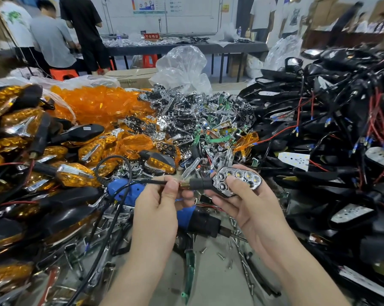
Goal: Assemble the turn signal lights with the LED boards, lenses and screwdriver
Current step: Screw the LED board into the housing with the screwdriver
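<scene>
I hold one turn signal housing (235, 182) above the bench, its chrome reflector and LEDs facing up with no lens on it. My right hand (242, 204) grips the housing body, thumb pressing on the reflector. My left hand (158, 208) pinches the threaded stem and black cable (142, 183) at the housing's left end. A blue electric screwdriver (186, 215) lies on the bench under my hands. Loose orange lenses (102, 104) are heaped at the back left. Chrome reflectors (186, 115) are piled in the middle.
Finished orange-lensed signals (32, 155) are stacked on the left. Black housings with red and black wires (341, 129) are heaped on the right. Loose screws (230, 252) lie on the grey bench near me. A plastic bag (182, 65) and several people stand behind.
</scene>
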Demonstrator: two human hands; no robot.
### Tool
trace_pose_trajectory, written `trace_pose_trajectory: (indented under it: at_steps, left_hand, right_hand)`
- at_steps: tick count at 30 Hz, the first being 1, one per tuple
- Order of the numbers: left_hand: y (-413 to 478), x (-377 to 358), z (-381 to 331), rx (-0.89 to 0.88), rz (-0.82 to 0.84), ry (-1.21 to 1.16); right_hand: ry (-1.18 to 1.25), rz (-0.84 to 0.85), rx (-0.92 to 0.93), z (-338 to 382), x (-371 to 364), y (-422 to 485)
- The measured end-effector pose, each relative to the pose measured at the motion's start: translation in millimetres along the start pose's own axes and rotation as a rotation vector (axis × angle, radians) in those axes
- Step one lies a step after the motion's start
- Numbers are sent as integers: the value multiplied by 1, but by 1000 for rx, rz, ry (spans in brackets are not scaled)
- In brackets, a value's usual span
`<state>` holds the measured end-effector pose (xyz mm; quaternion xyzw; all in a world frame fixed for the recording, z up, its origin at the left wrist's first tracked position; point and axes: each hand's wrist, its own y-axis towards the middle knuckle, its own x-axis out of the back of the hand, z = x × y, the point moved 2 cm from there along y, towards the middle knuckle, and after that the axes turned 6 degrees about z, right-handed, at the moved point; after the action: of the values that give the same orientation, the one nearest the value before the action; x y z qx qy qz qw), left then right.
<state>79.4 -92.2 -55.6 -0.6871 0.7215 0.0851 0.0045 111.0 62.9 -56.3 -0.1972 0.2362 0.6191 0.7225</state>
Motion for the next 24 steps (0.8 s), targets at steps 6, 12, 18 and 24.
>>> trace_pose_trajectory:
  at_steps: [6,12,18,24]
  left_hand:
    - [-5,0,-11,-236,-62,261]
    - [-17,-2,-26,-614,9,548]
    - [-15,-1,-19,-603,27,436]
    - [-11,-5,-16,-399,16,120]
  right_hand:
    - [116,13,-101,-3,0,2]
    - [210,32,-249,-2,0,-3]
    - [151,34,-149,1,-4,-4]
    - [127,6,-17,-1,-6,-3]
